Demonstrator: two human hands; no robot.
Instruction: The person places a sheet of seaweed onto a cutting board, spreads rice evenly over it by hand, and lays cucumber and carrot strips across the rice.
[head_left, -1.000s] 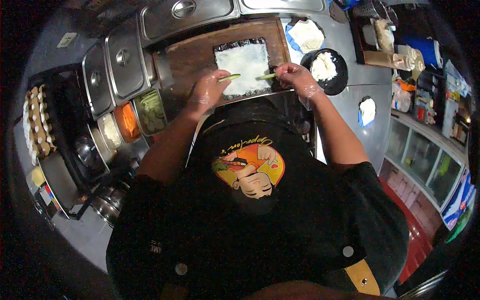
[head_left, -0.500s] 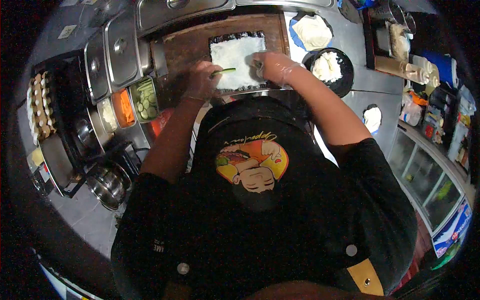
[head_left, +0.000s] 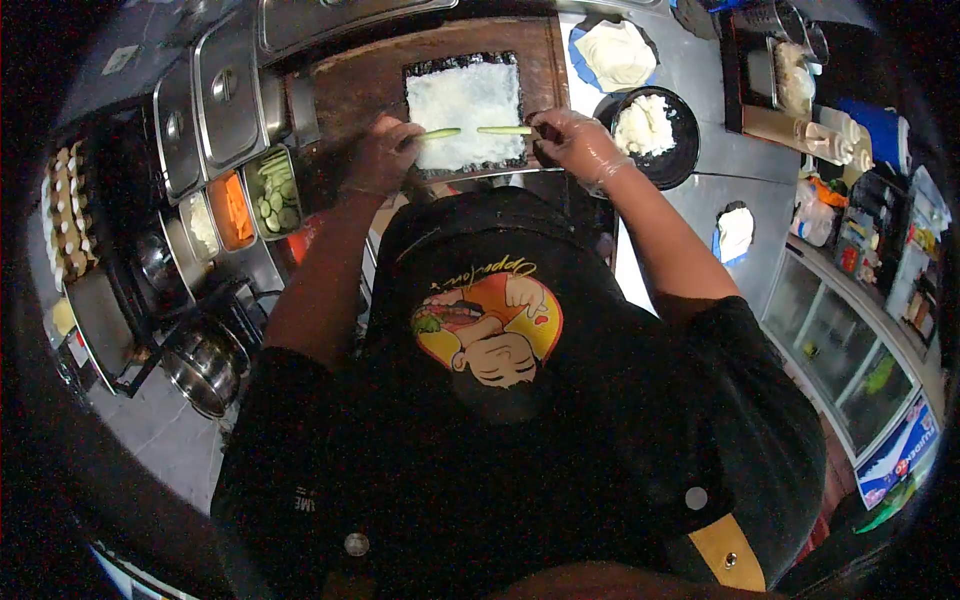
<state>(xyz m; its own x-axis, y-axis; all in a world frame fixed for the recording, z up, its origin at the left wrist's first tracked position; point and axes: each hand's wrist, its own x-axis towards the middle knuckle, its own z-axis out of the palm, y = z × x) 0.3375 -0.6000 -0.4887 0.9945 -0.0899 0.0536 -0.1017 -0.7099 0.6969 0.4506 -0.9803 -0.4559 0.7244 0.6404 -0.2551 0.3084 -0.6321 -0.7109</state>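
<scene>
A dark seaweed sheet covered with white rice (head_left: 464, 98) lies on a brown wooden board (head_left: 360, 80). At its left edge my left hand (head_left: 388, 152), in a clear plastic glove, is closed on a green cucumber strip (head_left: 440, 133) that points right over the rice. From the right side my right hand (head_left: 575, 145), gloved too, pinches a second cucumber strip (head_left: 503, 130) pointing left. The strips line up, with a small gap between their tips. Right of my right hand is a black bowl (head_left: 684, 150) holding white rice.
Lidded steel pans (head_left: 228, 100) stand behind and left of the board. Open trays hold sliced cucumber (head_left: 277, 190), orange strips (head_left: 237, 208) and white shreds (head_left: 202, 228). Folded cloths (head_left: 615, 55) lie at the right. A steel pot (head_left: 203, 370) and an egg tray (head_left: 70, 210) are far left.
Both hands have moved apart compared with half a second ago. The right strip, hidden by my right hand then, now shows fully and lies level with the left one.
</scene>
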